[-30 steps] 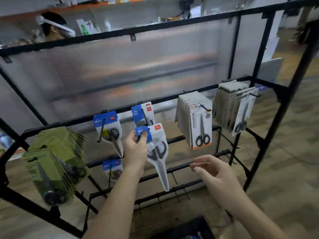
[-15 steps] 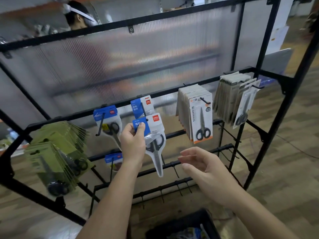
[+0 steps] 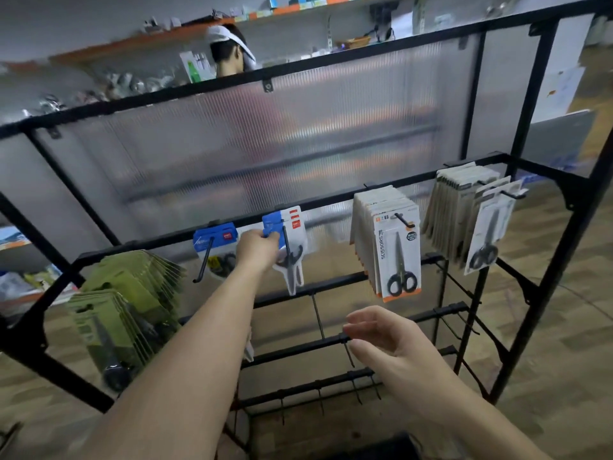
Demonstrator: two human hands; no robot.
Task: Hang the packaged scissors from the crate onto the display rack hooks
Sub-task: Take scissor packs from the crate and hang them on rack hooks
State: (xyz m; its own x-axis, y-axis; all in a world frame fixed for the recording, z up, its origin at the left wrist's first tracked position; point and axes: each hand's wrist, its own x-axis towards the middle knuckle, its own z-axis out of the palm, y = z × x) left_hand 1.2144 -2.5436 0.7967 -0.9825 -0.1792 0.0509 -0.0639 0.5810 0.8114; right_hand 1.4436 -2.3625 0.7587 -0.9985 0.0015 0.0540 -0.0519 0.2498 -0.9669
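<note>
Shop aisle, frosted panel (image 3: 298,144) behind the black display rack (image 3: 331,68): my left hand (image 3: 257,249) pinches the blue header of one scissors pack (image 3: 293,224) at the hook (image 3: 286,242) (right hand (image 3: 388,340) loose, holding nothing, lower down); I'd keep the card square and push it fully back.

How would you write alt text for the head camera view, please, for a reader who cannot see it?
A person's left hand holds a blue-carded scissors pack up at a hook on a black display rack, while the empty right hand hovers open lower down. Green packs, white-and-orange packs and grey packs hang on neighbouring hooks.
</note>
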